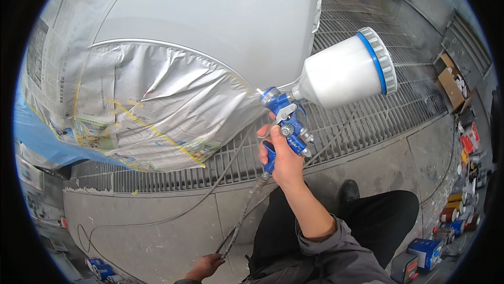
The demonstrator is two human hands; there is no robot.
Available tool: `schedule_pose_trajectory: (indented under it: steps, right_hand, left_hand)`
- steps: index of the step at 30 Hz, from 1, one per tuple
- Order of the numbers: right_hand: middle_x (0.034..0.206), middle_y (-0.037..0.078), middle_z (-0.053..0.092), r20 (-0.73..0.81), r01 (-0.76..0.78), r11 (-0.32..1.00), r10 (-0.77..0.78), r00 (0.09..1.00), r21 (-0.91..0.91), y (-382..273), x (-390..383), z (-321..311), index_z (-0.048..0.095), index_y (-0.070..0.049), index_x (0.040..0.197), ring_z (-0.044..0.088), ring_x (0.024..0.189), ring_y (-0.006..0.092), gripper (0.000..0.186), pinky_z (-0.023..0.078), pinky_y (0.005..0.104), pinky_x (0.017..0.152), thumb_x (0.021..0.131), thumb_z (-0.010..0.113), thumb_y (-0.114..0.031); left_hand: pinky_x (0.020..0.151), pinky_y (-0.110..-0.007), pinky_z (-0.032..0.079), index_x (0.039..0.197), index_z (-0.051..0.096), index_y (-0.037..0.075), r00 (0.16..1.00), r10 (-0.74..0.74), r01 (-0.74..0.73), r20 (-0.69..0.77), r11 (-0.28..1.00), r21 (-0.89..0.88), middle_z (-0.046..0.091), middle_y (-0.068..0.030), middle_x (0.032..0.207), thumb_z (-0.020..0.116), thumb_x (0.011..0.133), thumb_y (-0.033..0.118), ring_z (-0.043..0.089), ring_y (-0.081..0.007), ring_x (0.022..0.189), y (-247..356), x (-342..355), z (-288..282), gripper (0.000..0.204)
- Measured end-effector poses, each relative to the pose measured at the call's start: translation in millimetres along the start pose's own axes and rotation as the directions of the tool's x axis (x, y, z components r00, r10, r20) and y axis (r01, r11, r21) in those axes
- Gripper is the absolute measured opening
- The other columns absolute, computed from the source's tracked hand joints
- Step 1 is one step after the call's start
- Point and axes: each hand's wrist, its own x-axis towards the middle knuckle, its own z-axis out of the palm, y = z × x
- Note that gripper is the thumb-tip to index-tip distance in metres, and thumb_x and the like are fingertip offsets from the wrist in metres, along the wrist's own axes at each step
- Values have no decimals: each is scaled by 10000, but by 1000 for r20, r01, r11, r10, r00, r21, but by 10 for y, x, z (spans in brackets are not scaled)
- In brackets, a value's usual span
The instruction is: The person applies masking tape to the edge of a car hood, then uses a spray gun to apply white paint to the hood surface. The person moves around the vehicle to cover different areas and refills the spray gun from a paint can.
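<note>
My right hand (286,159) is wrapped round the handle of a blue spray gun (292,125), whose nozzle points left toward a vehicle's body panel (220,11). A large white paint cup (344,71) with a blue ring and ridged lid is attached to the gun and leans to the right. From the bottom of the handle an air hose (245,209) runs down to my left hand (205,266), which is closed on it low in the view. Newspaper masking (173,92) with yellow tape covers the wheel-arch area beside the pale, smooth panel.
Metal floor grating (362,121) runs under the vehicle, bordered by concrete slabs (142,210). The hose loops across the floor to the left. Along the right wall stand an open cardboard box (452,87) and several paint cans (426,252). Blue cans (101,268) stand at lower left.
</note>
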Motion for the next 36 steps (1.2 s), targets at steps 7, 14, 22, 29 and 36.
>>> schedule_pose_trajectory:
  steps: [7, 14, 22, 29, 36]
  right_hand:
    - [951, 67, 649, -222, -48, 997, 35, 975, -55, 117, 91, -97, 550, -63, 1375, 545, 576, 123, 356, 446, 282, 491, 1080, 623, -250]
    - [904, 43, 696, -560, -56, 995, -1, 829, -85, 103, -66, -647, 637, -73, 1059, 541, 514, 107, 181, 421, 280, 418, 1046, 683, -247]
    - [802, 56, 700, -435, 49, 896, -262, 861, -442, -834, -111, -773, 698, -11, 937, 546, 491, 91, 170, 405, 263, 409, 996, 709, -170]
    - [724, 37, 678, -118, 57, 753, -176, 977, -656, -1318, -233, -696, 736, 7, 913, 557, 513, 82, 109, 425, 256, 450, 949, 737, -96]
    - [657, -29, 595, -215, 226, 596, -577, 788, -771, -1459, -116, -620, 726, 18, 1011, 525, 550, 39, 149, 415, 243, 505, 951, 758, -114]
  left_hand:
    - [870, -467, 571, 1177, 714, 91, 998, 45, -45, 39, 999, 0, 736, -187, 1059, 694, 997, 369, 696, -416, 1012, -135, 30, 40, 332]
    - [867, -455, 570, 1199, 707, 73, 992, 122, -123, 34, 992, 12, 740, -189, 1075, 696, 1003, 353, 700, -413, 1007, -456, 109, -30, 342]
    - [786, -429, 580, 1224, 722, 77, 986, 157, -163, -55, 978, -130, 742, -195, 983, 766, 961, 394, 730, -368, 892, 157, 492, -140, 414]
    - [653, -427, 547, 1095, 766, 78, 906, 413, -420, -96, 905, -67, 719, -152, 813, 821, 916, 369, 697, -351, 722, 1245, 619, -412, 345]
    - [619, -418, 539, 1049, 768, 103, 849, 444, -485, -286, 869, -93, 716, -135, 811, 819, 913, 357, 681, -374, 709, 1451, 693, -342, 292]
